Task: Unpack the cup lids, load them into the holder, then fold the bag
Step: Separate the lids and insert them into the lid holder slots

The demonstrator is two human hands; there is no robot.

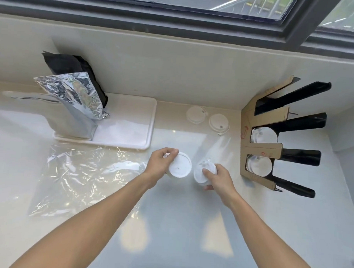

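1. Head view, grips: left hand (161,163) curled round a lid stack (179,167), fingers over its far edge, top face with a small hole up. Right hand (217,178) clamped on a second stack (204,172), thumb on top, fingers under.
2. Both stacks held just above the counter (179,224), near each other, left of the holder (262,144).
3. Step, as judged: carrying lids over for loading. Two lower bays already showed white lids; two upper bays looked dark, probably free.
4. Advice: kept each stack squeezed from both ends so nothing fanned out; loaded one stack at a time, edge-on, along the slot line; freed the other hand to steady the cardboard front, likely light enough to shift.
5. Two loose lids (207,119) lay flat by the back wall, left of holder, still to collect.
6. Bag (86,180) lay flat and open left of the hands, touching neither; folding not yet begun.
7. Materials: lids thin white plastic, round, raised rim, sip hole, nested tight, slippery. Right stack seemed partly wrapped in clear film; could not tell for sure.
8. Bag clear, thin, crinkled, glossy, likely to slide on the shiny counter.
9. Holder: brown cardboard face with black trough-like channels angled back.
10. Elsewhere: creased foil pouch (77,102) standing on a white tray (132,132), black pouch behind it.
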